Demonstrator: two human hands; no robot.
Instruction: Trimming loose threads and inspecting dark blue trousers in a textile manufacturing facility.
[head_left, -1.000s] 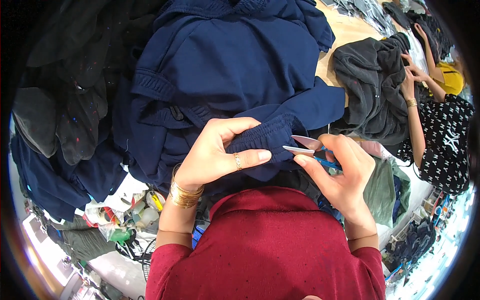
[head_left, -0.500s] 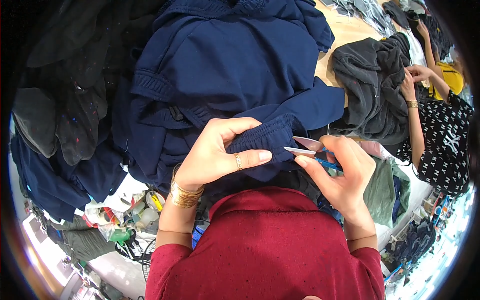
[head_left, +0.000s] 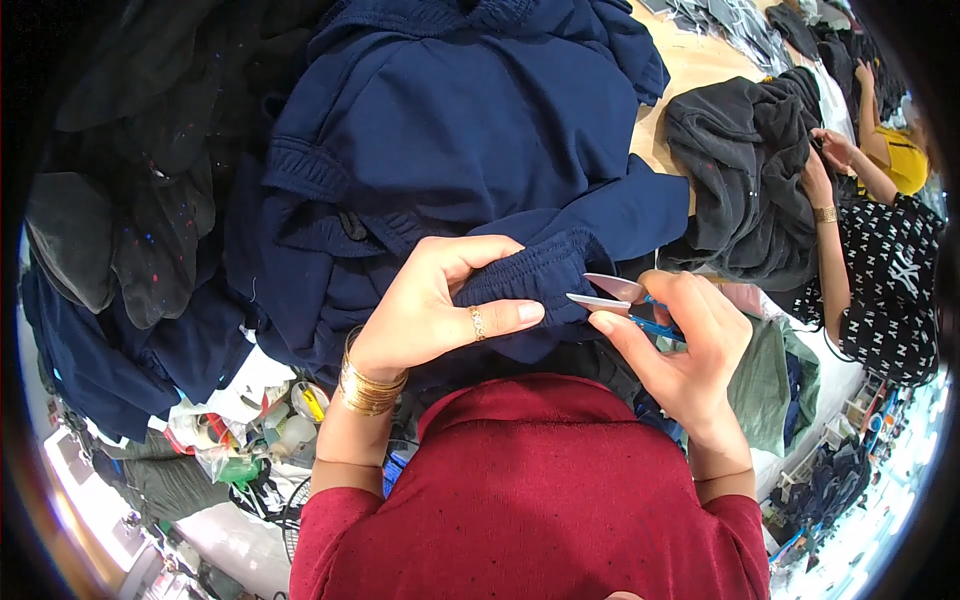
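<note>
A gathered elastic edge (head_left: 535, 270) of a navy garment (head_left: 470, 120) is pinched in my left hand (head_left: 430, 305), the thumb lying across its near side. My right hand (head_left: 690, 340) grips a pair of thread snips (head_left: 612, 292) with blue handles. The snips' two blades are apart and point left, with their tips at the right end of the gathered edge. Whether a thread lies between the blades is too small to tell. The rest of the navy garment spreads over the table beyond my hands.
Black garments (head_left: 130, 170) are heaped at the left, and navy cloth (head_left: 150, 340) hangs below them. A dark grey garment (head_left: 740, 170) lies at the right, handled by a co-worker in a black patterned top (head_left: 890, 290). Bare wooden tabletop (head_left: 690, 60) shows between piles.
My hands, the snips and the navy edge stay nearly still. At the right, the co-worker's hands have shifted slightly on the dark grey garment.
</note>
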